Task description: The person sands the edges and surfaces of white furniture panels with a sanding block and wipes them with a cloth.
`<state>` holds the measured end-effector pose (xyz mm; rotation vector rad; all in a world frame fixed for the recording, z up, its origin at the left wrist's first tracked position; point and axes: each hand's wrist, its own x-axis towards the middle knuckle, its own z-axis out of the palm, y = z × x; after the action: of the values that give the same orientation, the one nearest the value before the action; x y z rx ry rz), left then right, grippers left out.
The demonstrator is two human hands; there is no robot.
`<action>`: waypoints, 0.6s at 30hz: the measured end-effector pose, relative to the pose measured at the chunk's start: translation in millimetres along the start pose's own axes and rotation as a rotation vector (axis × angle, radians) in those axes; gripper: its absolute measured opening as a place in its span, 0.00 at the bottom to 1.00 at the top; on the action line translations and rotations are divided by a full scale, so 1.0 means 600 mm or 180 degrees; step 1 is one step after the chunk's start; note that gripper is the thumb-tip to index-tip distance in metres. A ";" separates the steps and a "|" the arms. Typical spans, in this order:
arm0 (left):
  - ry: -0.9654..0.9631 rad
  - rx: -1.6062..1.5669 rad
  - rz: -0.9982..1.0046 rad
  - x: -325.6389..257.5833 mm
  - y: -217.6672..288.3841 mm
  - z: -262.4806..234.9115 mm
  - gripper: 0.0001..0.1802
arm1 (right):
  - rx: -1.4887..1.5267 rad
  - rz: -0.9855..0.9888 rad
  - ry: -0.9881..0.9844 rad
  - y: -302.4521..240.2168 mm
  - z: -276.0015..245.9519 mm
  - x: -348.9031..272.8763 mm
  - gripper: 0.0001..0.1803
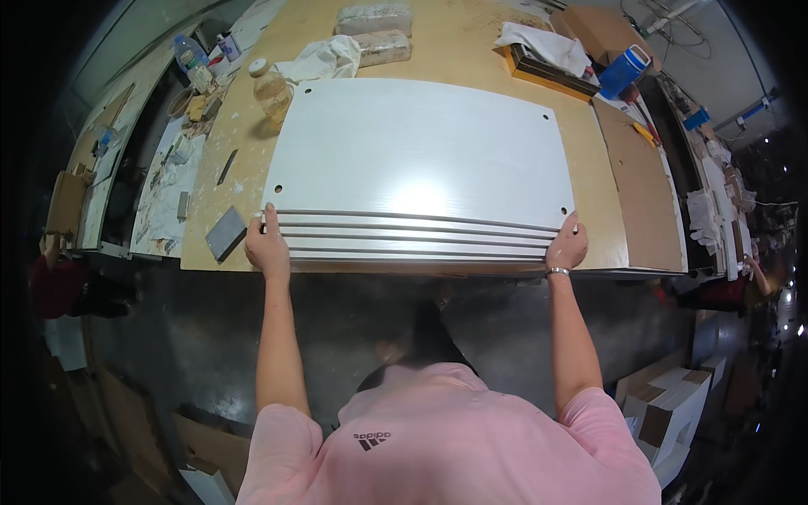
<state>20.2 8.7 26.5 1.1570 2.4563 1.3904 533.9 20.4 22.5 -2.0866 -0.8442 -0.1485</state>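
**Two hands on a stack of white boards**

A person in a pink shirt stands at a wooden bench [471,50]. Both arms reach out in front. The left hand [268,246] grips the near left corner of a stack of white boards [417,156]. The right hand [566,247] grips the near right corner. Both hands are curled around the edge of the stack, with the thumbs on top. There is a shiny band on the right wrist.

The stack lies flat on the bench, close to the near edge. The boards are big and have small round holes near the corners. At the near side the edges show as a few steps, one a little past the next, so the boards are not lined up yet. It looks like the stack is set down already, and the edges may need to be pushed even or the stack moved. That is only a guess from how the boards lie.

Other things sit around the stack. A clear bottle [271,88] stands just past the far left corner. A white rag [324,57] lies behind it. Two wrapped blocks [374,32] lie at the far side of the bench. A dark grey flat piece [225,232] lies near the left hand. A blue jug [624,71] stands far off to the right. Brown cardboard [644,194] lies to the right of the stack.
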 end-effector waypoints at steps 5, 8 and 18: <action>-0.0241 -0.1194 0.0310 -0.002 -0.056 0.003 0.19 | 0.1230 -0.0024 -0.0555 0.033 -0.006 -0.010 0.28; -0.0247 -0.1622 0.0288 -0.020 -0.090 0.010 0.17 | 0.1756 0.0566 -0.0659 0.032 -0.009 -0.041 0.31; 0.0046 -0.0056 0.0049 -0.016 -0.049 0.031 0.23 | 0.0764 0.0558 -0.0203 0.036 0.027 -0.025 0.35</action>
<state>18.2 6.4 -9.7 1.1687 2.4450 1.4264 532.4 16.2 -7.9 -1.9347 -0.6766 0.1092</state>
